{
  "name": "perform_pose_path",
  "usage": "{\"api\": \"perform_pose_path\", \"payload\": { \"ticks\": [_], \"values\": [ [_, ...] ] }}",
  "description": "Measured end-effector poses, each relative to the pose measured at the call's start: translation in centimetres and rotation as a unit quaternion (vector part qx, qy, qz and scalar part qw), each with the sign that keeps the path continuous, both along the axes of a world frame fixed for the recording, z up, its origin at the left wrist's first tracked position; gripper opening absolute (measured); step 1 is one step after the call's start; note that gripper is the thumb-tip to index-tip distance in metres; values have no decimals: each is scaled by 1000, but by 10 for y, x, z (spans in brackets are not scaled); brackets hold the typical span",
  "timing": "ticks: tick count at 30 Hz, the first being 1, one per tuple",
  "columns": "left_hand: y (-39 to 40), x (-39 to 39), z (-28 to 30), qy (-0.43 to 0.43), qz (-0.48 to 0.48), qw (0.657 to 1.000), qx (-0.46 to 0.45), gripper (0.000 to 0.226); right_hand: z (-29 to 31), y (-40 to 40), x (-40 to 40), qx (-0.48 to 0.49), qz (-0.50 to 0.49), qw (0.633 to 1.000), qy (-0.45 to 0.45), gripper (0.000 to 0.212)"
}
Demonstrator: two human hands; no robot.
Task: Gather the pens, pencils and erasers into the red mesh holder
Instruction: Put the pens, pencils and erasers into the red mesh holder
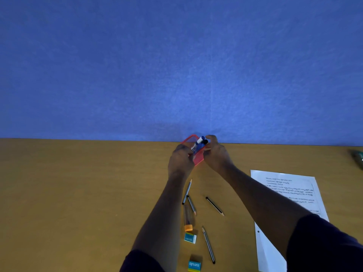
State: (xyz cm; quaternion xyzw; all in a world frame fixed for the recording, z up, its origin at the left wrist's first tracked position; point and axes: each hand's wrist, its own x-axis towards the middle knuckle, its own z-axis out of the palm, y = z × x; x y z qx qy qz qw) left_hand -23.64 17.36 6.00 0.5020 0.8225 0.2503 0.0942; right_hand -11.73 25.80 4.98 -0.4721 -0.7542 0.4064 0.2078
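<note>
The red mesh holder [197,160] stands at the far edge of the table, against the blue wall. My left hand [181,160] grips its left side and my right hand [216,154] grips its right side. Two markers [199,143], one blue-capped and one black-capped, stick out of its top. Several dark pencils lie on the table between my forearms, such as one [187,191], another [214,206] and a third [208,245]. An orange-capped clear tube [189,218] lies near them. Two boxed erasers [190,238] [194,265] sit closest to me.
A printed white sheet [290,195] lies on the wooden table [78,193] at the right, partly under my right forearm. A dark greenish object [357,157] shows at the far right edge. The blue wall [176,65] rises straight behind the table.
</note>
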Motion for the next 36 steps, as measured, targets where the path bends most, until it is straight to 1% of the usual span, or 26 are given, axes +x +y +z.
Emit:
{"api": "perform_pose_path", "payload": {
  "ticks": [3, 7, 9, 12, 14, 16, 18, 19, 20, 22, 23, 24, 25, 26, 27, 28, 29, 31, 33, 36],
  "values": [
    [1, 5, -1, -1, 5, 1000, 10, 14, 0, 4, -4, -36, -16, 999, 17, 52],
    [3, 10, -4, -15, 7, 1000, 23, 15, 0, 9, -7, -90, -15, 995, 32, 62],
    [5, 12, -6, -21, 9, 999, 25, 17, -1, 11, -9, -114, -3, 993, 43, 67],
    [6, 13, -8, -17, 8, 1000, 19, 20, -3, 13, -10, -134, 30, 989, 53, 66],
    [5, 13, -8, -19, 3, 1000, 17, 21, -4, 13, -9, -148, 39, 986, 62, 71],
    [2, 12, -8, -18, -7, 999, 38, 20, -5, 12, -7, -153, 40, 985, 62, 75],
    [-4, 12, -9, -12, -9, 997, 69, 19, -6, 8, -5, -122, 25, 992, 30, 73],
    [-8, 12, -9, -10, 0, 997, 79, 20, -7, 4, -3, -100, 14, 995, 7, 69],
    [-13, 13, -11, -8, 17, 996, 83, 19, -9, 0, -1, -69, 10, 997, -28, 61],
    [-25, 12, -16, -5, 45, 995, 84, 14, -14, -10, 7, 14, 20, 994, -110, 39],
    [-31, 11, -22, -2, 49, 996, 71, 11, -17, -15, 13, 35, 31, 990, -135, 31],
    [-38, 10, -28, -4, 49, 998, 36, 10, -21, -21, 20, 37, 49, 985, -161, 26],
    [-44, 10, -34, -14, 52, 998, -18, 12, -25, -27, 27, 26, 70, 977, -197, 25],
    [-50, 10, -40, -28, 58, 995, -80, 17, -27, -33, 33, 5, 91, 966, -242, 29],
    [-56, 11, -46, -36, 65, 989, -131, 23, -29, -40, 37, -19, 106, 952, -286, 37],
    [-62, 12, -52, -36, 70, 984, -162, 27, -30, -46, 41, -38, 118, 937, -326, 47],
    [-67, 13, -58, -35, 75, 980, -179, 30, -31, -51, 43, -48, 129, 923, -359, 55],
    [-72, 17, -64, -40, 82, 978, -188, 31, -33, -60, 46, -49, 149, 904, -397, 62],
    [-72, 20, -66, -42, 83, 977, -191, 29, -33, -67, 47, -35, 166, 895, -413, 58],
    [-65, 23, -63, -22, 78, 974, -212, 31, -31, -76, 45, -3, 201, 882, -426, 46]
  ]
}}
